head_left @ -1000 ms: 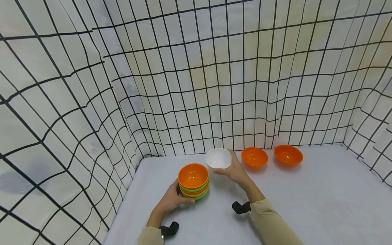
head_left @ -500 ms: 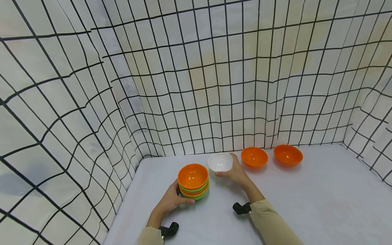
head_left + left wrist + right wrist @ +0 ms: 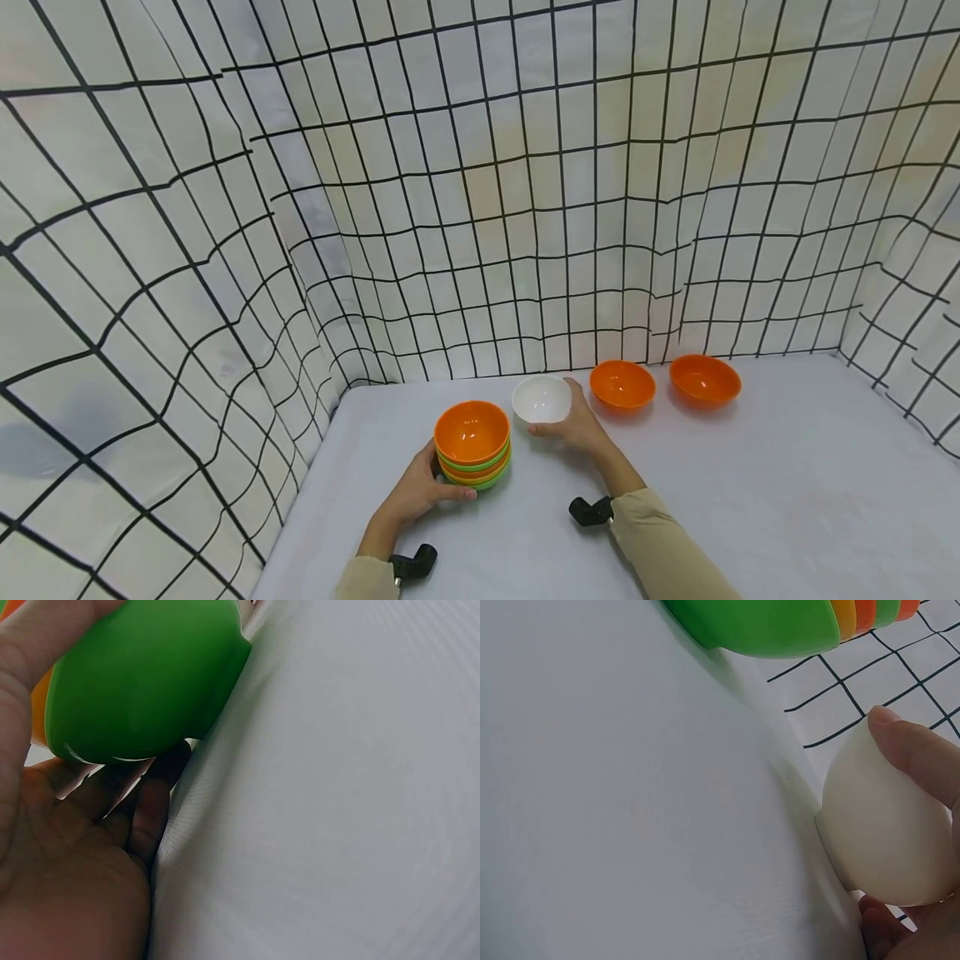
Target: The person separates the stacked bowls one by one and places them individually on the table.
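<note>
Five glossy, round nested bowls, green at the bottom and orange on top, stand upright towards the left edge of the white-covered table. The left hand holds their side, its grip partly open, as wide as the bowls. Near the far edge, the right hand holds a glossy white round bowl, grip similarly spread. Rightward, a glossy orange round bowl and another orange bowl line that edge.

The head view looks forward and down, from well back, across the tabletop to the gridded backdrop. Both wrist views look from close and low, tilted: the left at the bowl stack, seemingly cropped; the right at the white bowl, sharing that stack.
</note>
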`<state>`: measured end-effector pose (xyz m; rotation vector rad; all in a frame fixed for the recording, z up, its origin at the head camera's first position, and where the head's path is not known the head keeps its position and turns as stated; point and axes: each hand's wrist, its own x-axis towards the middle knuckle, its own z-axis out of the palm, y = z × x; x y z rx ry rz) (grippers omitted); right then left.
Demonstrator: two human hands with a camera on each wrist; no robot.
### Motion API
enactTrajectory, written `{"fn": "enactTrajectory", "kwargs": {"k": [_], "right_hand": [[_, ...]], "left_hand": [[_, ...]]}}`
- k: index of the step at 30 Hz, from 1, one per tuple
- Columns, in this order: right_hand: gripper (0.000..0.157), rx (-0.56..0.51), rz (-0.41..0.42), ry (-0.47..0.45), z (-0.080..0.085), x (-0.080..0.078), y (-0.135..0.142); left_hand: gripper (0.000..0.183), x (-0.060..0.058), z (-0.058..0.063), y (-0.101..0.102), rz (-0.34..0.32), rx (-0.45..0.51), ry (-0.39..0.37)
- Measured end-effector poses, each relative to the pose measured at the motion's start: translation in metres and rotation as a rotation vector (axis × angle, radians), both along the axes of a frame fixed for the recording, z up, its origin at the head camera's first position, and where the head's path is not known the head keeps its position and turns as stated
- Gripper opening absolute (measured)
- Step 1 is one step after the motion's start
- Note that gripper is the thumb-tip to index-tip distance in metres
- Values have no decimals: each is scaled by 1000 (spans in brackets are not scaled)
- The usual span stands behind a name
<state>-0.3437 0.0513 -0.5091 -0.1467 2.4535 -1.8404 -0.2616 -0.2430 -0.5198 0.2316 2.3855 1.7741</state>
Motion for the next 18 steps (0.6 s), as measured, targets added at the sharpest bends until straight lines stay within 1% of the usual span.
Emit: {"fn": "enactTrajectory", "kwargs": {"k": [6,14,18], "right_hand": [[119,25,-14,-9,-2,-2,-1],[119,52,-42,25,-5,-10,-5],[121,63,-59,14,-5,-13,-5]], "left_hand": [[101,2,1,0,3,0,-8],[103,2,2,1,20,-17,-8],[103,1,1,0,10,-8,-4]]}}
